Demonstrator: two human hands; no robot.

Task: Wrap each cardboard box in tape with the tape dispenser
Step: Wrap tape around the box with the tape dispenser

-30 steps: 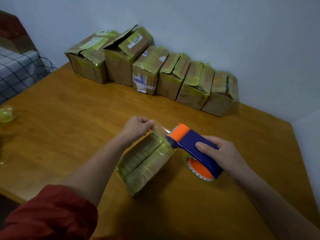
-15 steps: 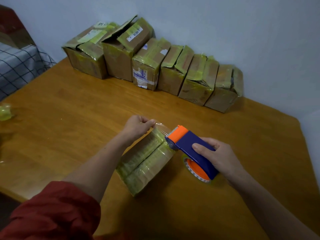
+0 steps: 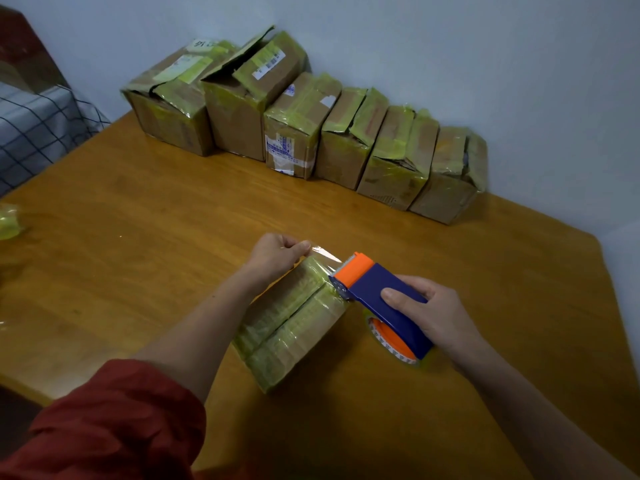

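Pinching the free end of the clear tape [image 3: 325, 253] between thumb and fingertips, the left hand [image 3: 275, 254] is hovering over the far end of the cardboard box [image 3: 294, 327], seen from the head view. The box is lying near the middle of the table [image 3: 138, 271]. The right hand [image 3: 434, 315] is gripping the blue tape dispenser [image 3: 377, 296], whose orange head is touching the box's far right corner. The box is probably light, stiff and slick under its tape. The tape is likely flimsy and sticky, so it is best held at its end and kept taut.
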